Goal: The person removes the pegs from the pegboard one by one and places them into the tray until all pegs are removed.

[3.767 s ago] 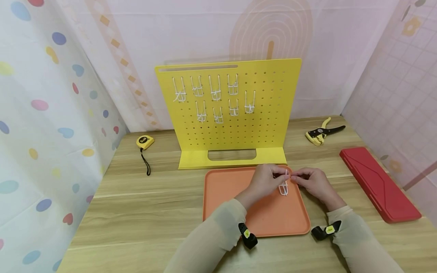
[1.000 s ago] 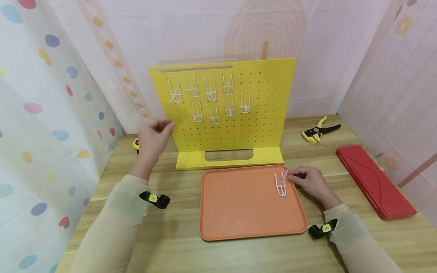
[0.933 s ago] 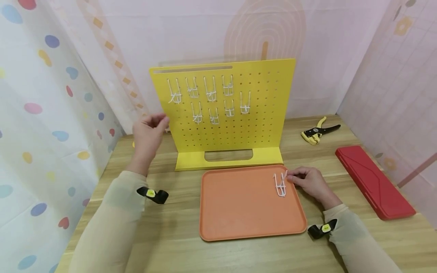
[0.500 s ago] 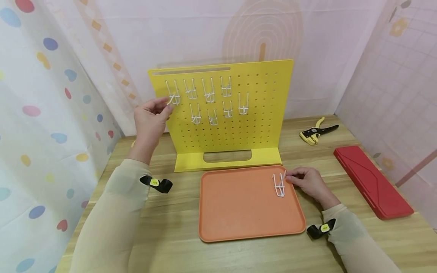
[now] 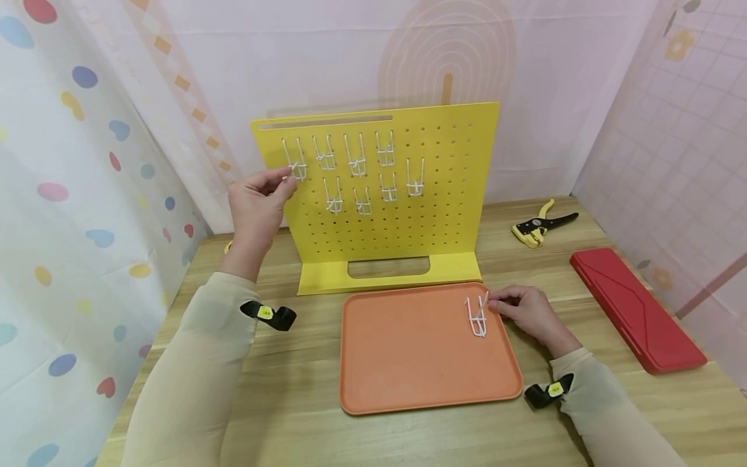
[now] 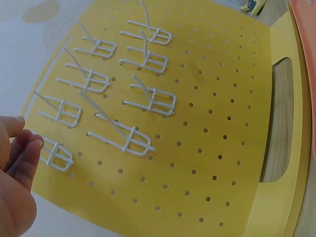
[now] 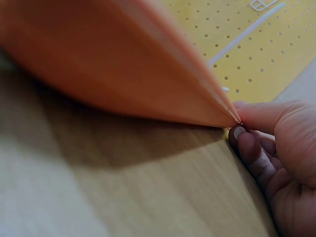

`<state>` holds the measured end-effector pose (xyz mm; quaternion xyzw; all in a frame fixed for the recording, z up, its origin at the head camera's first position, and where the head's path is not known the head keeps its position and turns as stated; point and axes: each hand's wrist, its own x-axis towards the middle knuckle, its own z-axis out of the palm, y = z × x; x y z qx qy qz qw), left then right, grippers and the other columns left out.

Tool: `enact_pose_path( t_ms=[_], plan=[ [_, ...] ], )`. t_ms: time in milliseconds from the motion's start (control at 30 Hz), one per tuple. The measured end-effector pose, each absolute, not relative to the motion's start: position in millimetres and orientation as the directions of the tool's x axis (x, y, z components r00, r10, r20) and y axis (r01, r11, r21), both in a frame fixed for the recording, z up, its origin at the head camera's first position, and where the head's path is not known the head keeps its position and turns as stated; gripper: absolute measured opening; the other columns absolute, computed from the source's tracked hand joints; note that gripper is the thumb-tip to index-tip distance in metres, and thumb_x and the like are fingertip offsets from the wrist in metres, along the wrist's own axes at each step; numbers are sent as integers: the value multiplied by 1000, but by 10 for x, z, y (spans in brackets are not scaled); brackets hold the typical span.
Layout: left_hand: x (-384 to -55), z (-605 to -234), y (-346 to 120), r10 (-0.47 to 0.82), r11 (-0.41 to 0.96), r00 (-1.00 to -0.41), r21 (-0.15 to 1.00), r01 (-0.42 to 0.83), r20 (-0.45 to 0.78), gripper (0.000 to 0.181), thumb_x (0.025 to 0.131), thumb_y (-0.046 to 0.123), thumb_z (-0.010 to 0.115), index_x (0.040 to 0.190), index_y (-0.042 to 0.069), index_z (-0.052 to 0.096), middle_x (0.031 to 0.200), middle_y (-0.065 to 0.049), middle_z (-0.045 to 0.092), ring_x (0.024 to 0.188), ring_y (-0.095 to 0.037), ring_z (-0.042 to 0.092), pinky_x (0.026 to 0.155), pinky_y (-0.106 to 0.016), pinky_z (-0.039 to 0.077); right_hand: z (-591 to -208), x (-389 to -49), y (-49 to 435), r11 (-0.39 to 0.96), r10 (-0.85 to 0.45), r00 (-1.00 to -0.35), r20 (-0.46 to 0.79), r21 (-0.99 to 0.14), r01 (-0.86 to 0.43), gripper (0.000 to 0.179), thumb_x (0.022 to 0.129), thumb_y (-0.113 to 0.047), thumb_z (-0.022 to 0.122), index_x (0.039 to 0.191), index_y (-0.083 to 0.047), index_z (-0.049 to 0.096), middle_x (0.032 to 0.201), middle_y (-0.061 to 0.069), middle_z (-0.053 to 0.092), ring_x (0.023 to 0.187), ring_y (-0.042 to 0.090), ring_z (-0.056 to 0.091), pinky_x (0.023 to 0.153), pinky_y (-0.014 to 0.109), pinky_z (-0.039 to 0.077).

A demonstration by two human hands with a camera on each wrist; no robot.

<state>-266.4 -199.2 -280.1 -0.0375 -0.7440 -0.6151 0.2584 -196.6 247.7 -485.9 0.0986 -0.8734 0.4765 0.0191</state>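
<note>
A yellow pegboard stands upright with several white wire hooks hung in two rows. At its upper left, my left hand pinches the projecting prong of the end hook between thumb and fingertips; the fingers hide the prong's tip. My right hand pinches the right rim of the orange tray, as the right wrist view shows. One loose white hook lies in the tray's upper right corner, its prong sticking up close to my right fingertips but apart from them.
Black-and-yellow wire strippers lie at the back right. A long red case rests along the table's right side. The yellow tape measure is mostly hidden behind my left hand. The pegboard's foot sits just behind the tray.
My left hand has left the tray's loose hook, moved across to the pegboard's left side, risen and taken hold of the end hook's prong. My right hand stays at the tray's right edge.
</note>
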Motion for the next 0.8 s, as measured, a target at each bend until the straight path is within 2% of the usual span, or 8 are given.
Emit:
enact_pose_path(
  t_ms=[233, 467, 667, 800],
  plan=[
    [-2648, -2769, -1986, -264, 158, -847, 887, 434, 462, 17, 82, 3, 75, 97, -4, 74, 86, -8, 73, 74, -12, 65, 69, -18, 53, -4855, -1961, 2482, 524, -156, -980, 127, -830, -191, 18, 86, -20, 75, 97, -7, 76, 93, 7, 72, 81, 8, 61, 69, 22, 50],
    [-2568, -2723, -1995, -281, 67, -828, 870, 488, 485, 23, 80, 3, 76, 99, -8, 72, 82, -6, 73, 72, -15, 67, 71, -20, 55, -4859, -1970, 2473, 529, -156, -980, 127, -827, -191, 17, 86, -20, 74, 98, -7, 76, 94, 7, 72, 82, 9, 61, 69, 22, 49],
    [-2349, -2732, -1965, -307, 90, -780, 833, 546, 545, 16, 80, 2, 76, 92, -8, 74, 83, -8, 73, 69, -14, 67, 69, -21, 55, -4858, -1968, 2477, 536, -156, -980, 127, -822, -192, 18, 86, -21, 74, 99, -7, 76, 94, 7, 72, 83, 9, 61, 70, 21, 49],
    [-2126, -2844, -1926, -268, 109, -789, 831, 546, 553, 16, 82, 0, 74, 95, -9, 72, 89, -11, 73, 70, -15, 67, 67, -22, 56, -4855, -1963, 2481, 536, -150, -980, 130, -822, -191, 18, 86, -20, 74, 98, -7, 76, 94, 7, 72, 82, 9, 61, 69, 21, 49]
  ],
)
